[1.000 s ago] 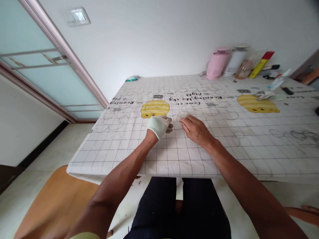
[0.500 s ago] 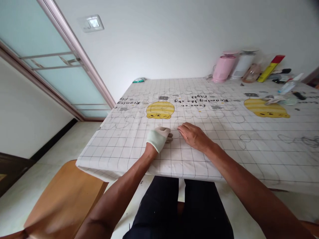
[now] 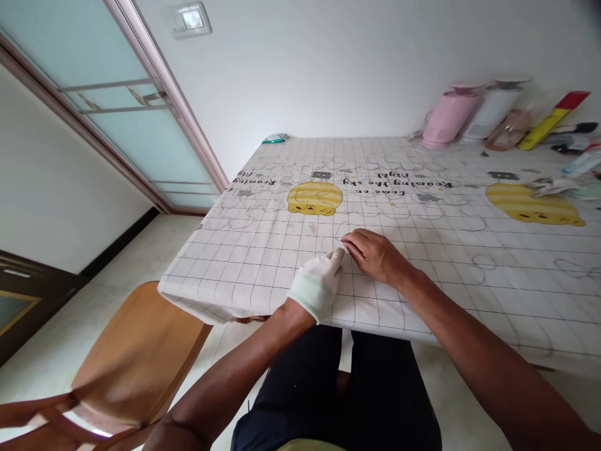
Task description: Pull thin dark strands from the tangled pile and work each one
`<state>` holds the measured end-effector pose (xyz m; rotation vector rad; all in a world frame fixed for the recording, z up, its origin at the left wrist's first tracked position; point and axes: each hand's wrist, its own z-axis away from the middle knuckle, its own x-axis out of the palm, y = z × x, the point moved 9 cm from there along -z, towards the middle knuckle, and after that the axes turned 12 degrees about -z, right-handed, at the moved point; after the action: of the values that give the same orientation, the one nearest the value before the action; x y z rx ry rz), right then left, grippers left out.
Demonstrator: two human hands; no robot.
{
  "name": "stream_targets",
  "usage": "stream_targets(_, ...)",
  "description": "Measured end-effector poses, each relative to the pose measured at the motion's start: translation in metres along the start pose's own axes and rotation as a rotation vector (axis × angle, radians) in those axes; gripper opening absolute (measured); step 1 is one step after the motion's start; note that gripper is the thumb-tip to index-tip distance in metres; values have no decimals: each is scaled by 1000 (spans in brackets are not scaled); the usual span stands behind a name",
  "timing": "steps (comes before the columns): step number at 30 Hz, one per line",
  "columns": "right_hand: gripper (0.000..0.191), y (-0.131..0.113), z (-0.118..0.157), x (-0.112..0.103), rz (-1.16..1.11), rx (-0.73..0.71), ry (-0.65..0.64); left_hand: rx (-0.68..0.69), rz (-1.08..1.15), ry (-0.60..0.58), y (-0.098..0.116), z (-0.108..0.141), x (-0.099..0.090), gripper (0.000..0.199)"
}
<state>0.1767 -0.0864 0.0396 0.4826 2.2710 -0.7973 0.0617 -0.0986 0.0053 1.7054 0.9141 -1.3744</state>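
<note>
My left hand (image 3: pixel 322 275) wears a white knit glove with a pale green cuff. Its fingers are pinched together, pointing away from me, close against the fingertips of my right hand (image 3: pixel 375 255). The right hand is bare, with thumb and fingers closed in a pinch. A faint thin line like thread curves near its fingertips; what either pinch contains is too small to make out. Both hands are low over a white checked tablecloth (image 3: pixel 244 269), in front of a printed yellow bear balloon (image 3: pixel 314 198).
Along the wall at the back right stand a pink cylindrical device (image 3: pixel 449 119), a white one (image 3: pixel 493 113) and a yellow box with a red end (image 3: pixel 547 128). Loose dark thread (image 3: pixel 575 269) lies at the right. A wooden chair (image 3: pixel 136 351) is left of the table.
My left hand has moved right and turned, bringing its fingertips up to those of my right hand. The right hand keeps its pinch. The view has shifted a little left.
</note>
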Motion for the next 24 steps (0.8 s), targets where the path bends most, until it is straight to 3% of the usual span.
stream_targets(6, 19, -5, -1, 3, -42, -5, -2, 76, -149, -159, 9, -15, 10, 32)
stream_targets(14, 23, 2, 0, 6, -23, 86, -46, -15, -60, -150, 19, -6, 9, 27)
stream_targets(19, 24, 2, 0, 4, 39, 99, -29, -90, -48, -91, 22, 0, 7, 28)
stream_targets(24, 26, -1, 0, 1, 57, 65, -15, -48, 17, 127, 15, 25, -5, 36)
